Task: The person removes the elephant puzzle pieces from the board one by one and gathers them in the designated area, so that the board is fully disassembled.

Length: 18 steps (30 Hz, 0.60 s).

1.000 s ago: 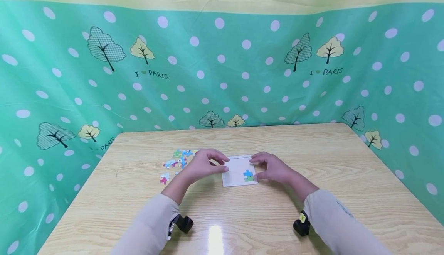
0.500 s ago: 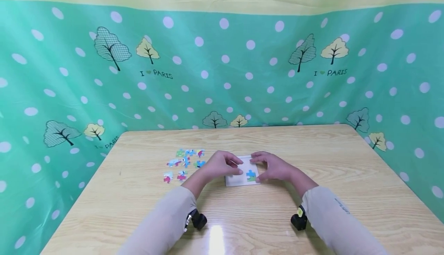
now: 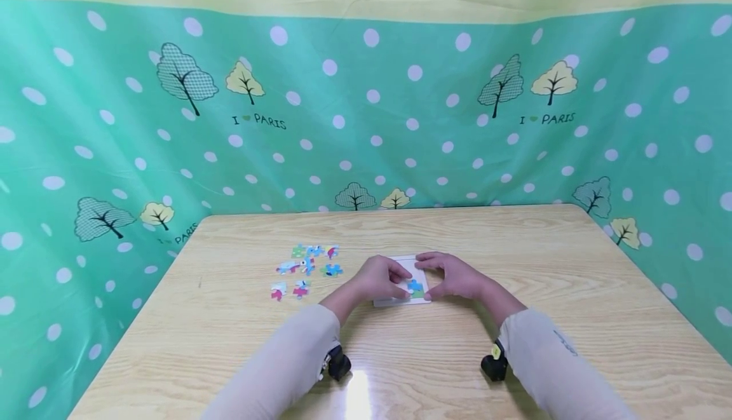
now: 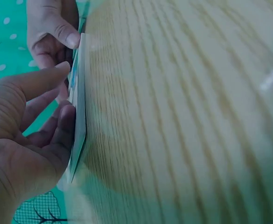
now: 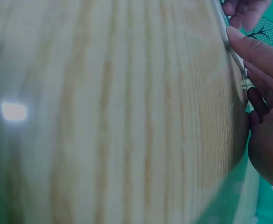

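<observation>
A small white puzzle tray [image 3: 393,302] lies flat on the wooden table, with a blue and green puzzle piece [image 3: 415,286] in its lower right corner. My left hand [image 3: 380,278] is over the tray, thumb tip beside that piece; nothing shows between its fingers. In the left wrist view, the left fingertips [image 4: 67,112] touch or nearly touch the tray's face. My right hand [image 3: 455,276] holds the tray's right edge, thumb at the lower corner and fingers near the upper one. Part of the tray is hidden under the left hand.
Left of the tray, several loose puzzle pieces [image 3: 307,265] lie spread on the wooden table [image 3: 251,331]. A green dotted curtain [image 3: 389,108] hangs behind the table and along its sides.
My left hand has moved right across the tray, from its left edge to beside the blue and green puzzle piece. The right hand stays at the tray's right edge.
</observation>
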Available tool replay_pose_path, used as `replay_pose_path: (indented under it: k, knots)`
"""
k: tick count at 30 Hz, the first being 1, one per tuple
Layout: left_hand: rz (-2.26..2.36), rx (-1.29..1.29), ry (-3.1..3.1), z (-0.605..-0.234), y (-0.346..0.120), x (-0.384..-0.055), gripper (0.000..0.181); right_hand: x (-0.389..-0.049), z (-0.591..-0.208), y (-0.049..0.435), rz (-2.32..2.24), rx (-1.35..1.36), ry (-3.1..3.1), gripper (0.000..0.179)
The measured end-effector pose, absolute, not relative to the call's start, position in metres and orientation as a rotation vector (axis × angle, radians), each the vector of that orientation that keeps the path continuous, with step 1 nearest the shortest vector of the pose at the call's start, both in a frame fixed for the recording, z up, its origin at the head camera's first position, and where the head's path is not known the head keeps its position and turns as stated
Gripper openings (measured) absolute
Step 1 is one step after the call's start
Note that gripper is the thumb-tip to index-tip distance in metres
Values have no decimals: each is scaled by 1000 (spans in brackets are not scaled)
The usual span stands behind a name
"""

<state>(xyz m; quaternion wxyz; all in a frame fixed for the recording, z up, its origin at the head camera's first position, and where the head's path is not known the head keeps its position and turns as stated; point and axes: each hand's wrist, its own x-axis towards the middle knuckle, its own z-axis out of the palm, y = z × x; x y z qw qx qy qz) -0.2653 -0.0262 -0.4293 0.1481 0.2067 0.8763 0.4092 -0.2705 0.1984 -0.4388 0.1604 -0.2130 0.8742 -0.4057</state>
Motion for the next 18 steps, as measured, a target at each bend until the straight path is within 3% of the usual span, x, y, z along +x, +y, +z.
replay_pose_path:
  k: [18]
  knots:
    - [969, 753, 2597, -433, -14, -267, 39, -268, -442, 200, -1227, -604, 2474, 68]
